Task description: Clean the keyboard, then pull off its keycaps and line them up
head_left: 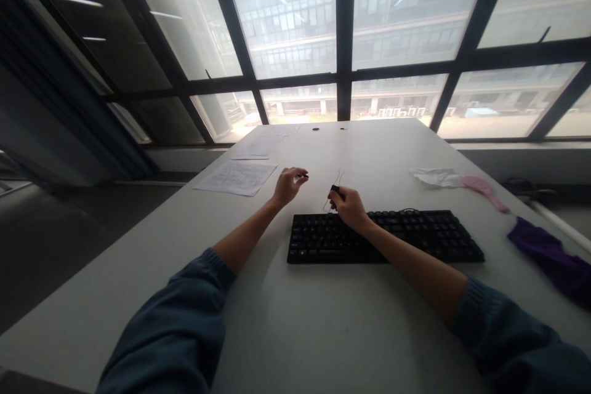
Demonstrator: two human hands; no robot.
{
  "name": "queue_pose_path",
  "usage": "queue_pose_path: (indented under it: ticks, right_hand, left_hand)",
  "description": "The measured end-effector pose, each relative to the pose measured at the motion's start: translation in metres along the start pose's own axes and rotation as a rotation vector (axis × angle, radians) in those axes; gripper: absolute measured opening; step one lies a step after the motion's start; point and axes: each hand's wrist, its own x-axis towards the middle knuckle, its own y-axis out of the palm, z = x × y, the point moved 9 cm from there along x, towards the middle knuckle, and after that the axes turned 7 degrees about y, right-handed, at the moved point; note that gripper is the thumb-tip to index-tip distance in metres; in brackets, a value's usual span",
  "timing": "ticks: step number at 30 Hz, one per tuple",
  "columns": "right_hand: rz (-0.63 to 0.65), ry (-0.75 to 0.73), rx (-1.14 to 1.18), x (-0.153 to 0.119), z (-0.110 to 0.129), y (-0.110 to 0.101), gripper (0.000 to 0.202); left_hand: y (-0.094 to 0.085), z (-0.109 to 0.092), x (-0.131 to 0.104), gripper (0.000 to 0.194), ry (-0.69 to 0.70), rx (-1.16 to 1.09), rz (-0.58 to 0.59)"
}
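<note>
My left hand is raised above the table, left of the keyboard, with thumb and fingertips pinched on a small black keycap. My right hand is closed around the black handle of a wire keycap puller. Thin wire prongs stick out from the handle, both away from me and down toward the keys. Under my right hand and wrist lies a black keyboard, its upper left part partly covered by them. The two hands are apart.
A white table reaches toward large windows. Printed sheets lie on its left side. At right are a crumpled white wrapper, a pink brush-like item and a purple cloth. Small dark pieces sit near the far edge.
</note>
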Motion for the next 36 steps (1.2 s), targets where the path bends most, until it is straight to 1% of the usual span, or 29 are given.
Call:
queue_pose_path:
  ticks: [3,7,10,14,23,28,32,34,36]
  right_hand:
    - [0.007,-0.002,-0.002,0.0,0.0,0.001,0.026]
    - [0.01,-0.001,0.004,0.0,0.0,0.001,0.026]
    - [0.013,0.006,0.006,0.0,-0.002,0.001,0.025]
    - [0.016,0.009,0.011,0.0,-0.004,0.001,0.025]
    - [0.018,-0.009,-0.007,0.001,0.0,0.001,0.024]
    - [0.021,-0.005,-0.007,0.001,-0.002,0.001,0.024]
    - [0.023,-0.007,0.001,0.001,-0.002,0.001,0.025]
    - [0.018,-0.009,0.015,0.0,0.0,0.0,0.025]
    - [-0.001,-0.019,0.033,0.0,0.001,-0.002,0.026]
  left_hand:
    - [0.014,0.025,0.014,0.012,-0.019,0.132,0.045]
    - [0.031,0.048,0.023,0.007,-0.038,0.206,0.083]
    - [0.037,0.063,0.026,0.002,-0.063,0.247,0.07]
    - [0.041,0.076,0.026,0.005,-0.101,0.265,0.057]
    - [0.04,0.081,0.025,0.006,-0.118,0.256,0.03]
    - [0.04,0.085,0.024,0.012,-0.137,0.233,0.024]
    - [0.04,0.084,0.024,0.014,-0.135,0.237,0.024]
    - [0.037,0.081,0.024,0.015,-0.137,0.239,0.019]
    - [0.027,0.078,0.025,0.016,-0.156,0.238,-0.024]
